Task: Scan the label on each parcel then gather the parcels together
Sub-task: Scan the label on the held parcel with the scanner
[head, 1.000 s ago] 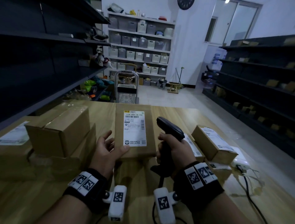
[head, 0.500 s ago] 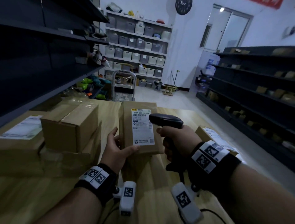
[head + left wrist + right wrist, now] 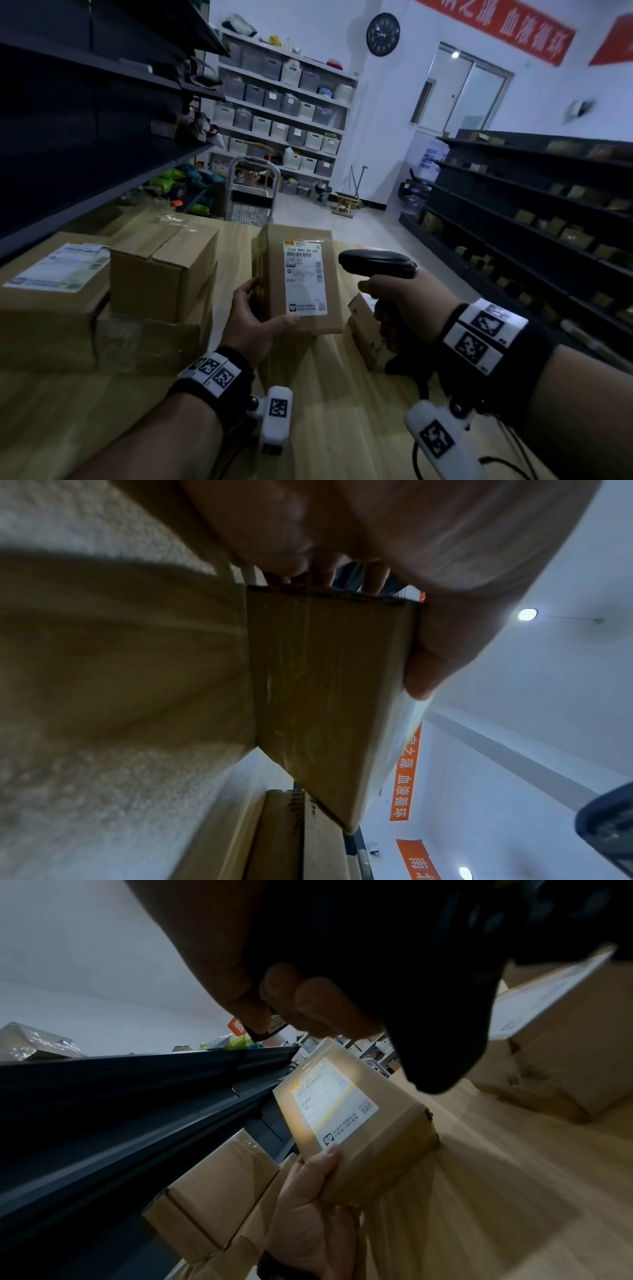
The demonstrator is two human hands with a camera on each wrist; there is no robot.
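From the head view I see stacked boxes (image 3: 161, 274) at 9 o'clock on the wooden table (image 3: 102, 411). Left hand (image 3: 255, 318) clamps the flat parcel (image 3: 301, 274) at centre, lifted and tilted, label (image 3: 305, 277) facing me; thumb on the front, fingers behind. Left wrist view only gives the parcel's taped bottom edge (image 3: 325, 683) and the thumb pressed on its side. Right hand (image 3: 407, 305) at 3 o'clock is wrapped tight round the black scanner (image 3: 376, 263), nose toward the label. Only the right wrist view shows a yellowish glow on the label (image 3: 332, 1104). Another box (image 3: 363, 329) sits below the scanner.
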